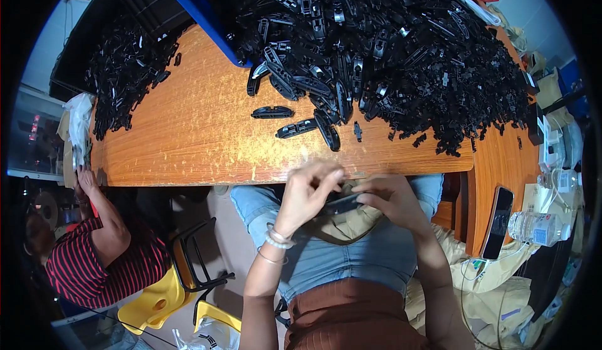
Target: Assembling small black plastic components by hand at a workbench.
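Just off the table's near edge, above my lap, my left hand (306,194) is closed with thumb and fingers pinched together; motion smears its fingertips, and what they hold cannot be made out. Beside it my right hand (396,201) grips one end of a long black plastic part (340,206) between thumb and fingers. This part lies partly in shadow over a tan cloth or bag (351,226) on my lap. Ahead on the tabletop lie several loose, curved black plastic parts (272,112), together with a small black clip (358,131).
A large heap of black plastic parts (351,49) covers the table's far side, smaller pieces (451,105) to the right. A blue bin edge (207,21) leans in. A phone (498,223) and plastic bottles (539,227) stand right. Another person (106,256) sits left by a yellow chair (153,300).
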Demonstrator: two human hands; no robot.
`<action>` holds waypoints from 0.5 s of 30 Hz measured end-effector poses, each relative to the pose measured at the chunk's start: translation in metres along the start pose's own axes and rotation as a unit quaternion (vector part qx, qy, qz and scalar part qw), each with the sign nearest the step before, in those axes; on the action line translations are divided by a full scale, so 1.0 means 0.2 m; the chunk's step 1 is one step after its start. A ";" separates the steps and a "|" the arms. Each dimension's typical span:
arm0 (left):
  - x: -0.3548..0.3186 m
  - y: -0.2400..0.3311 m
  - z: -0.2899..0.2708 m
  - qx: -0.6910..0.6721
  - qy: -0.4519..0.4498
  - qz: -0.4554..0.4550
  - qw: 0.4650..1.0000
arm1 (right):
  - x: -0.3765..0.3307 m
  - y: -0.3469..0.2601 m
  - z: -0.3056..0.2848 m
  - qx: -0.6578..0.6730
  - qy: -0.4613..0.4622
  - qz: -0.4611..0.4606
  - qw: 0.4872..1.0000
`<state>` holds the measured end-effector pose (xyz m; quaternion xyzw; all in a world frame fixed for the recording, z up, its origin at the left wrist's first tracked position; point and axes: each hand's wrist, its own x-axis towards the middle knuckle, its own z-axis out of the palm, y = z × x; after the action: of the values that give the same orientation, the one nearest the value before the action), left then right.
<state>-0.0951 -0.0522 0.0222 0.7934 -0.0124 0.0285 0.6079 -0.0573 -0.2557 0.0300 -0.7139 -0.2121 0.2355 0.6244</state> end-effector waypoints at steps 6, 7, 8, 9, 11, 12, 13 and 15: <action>0.28 0.02 0.08 0.281 0.235 0.069 0.928 | 0.30 0.03 0.11 -0.352 0.278 -0.158 0.880; 0.29 0.00 0.08 0.344 0.248 0.095 0.900 | 0.34 0.04 0.12 -0.407 0.318 -0.176 0.838; 0.29 -0.02 0.07 0.346 0.250 0.096 0.899 | 0.35 0.06 0.12 -0.406 0.318 -0.179 0.838; 0.29 -0.01 0.06 0.299 0.230 0.051 0.925 | 0.36 0.08 0.11 -0.419 0.317 -0.184 0.831; 0.27 0.00 0.04 0.206 0.168 -0.040 0.963 | 0.34 0.10 0.09 -0.431 0.316 -0.188 0.824; 0.25 -0.01 0.04 0.206 0.168 -0.040 0.963 | 0.30 0.07 0.10 -0.310 0.320 -0.180 0.877; 0.21 -0.03 0.03 0.026 0.139 -0.053 0.989 | 0.27 0.05 0.12 -0.181 0.315 -0.168 0.916; 0.14 -0.02 0.04 -0.259 0.078 -0.088 0.959 | 0.22 0.01 0.12 -0.107 0.280 -0.148 0.942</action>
<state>-0.0667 -0.0591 0.0172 0.6024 0.0978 0.0329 0.7915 -0.0361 -0.2106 0.0221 -0.7744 -0.1555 -0.0929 0.6062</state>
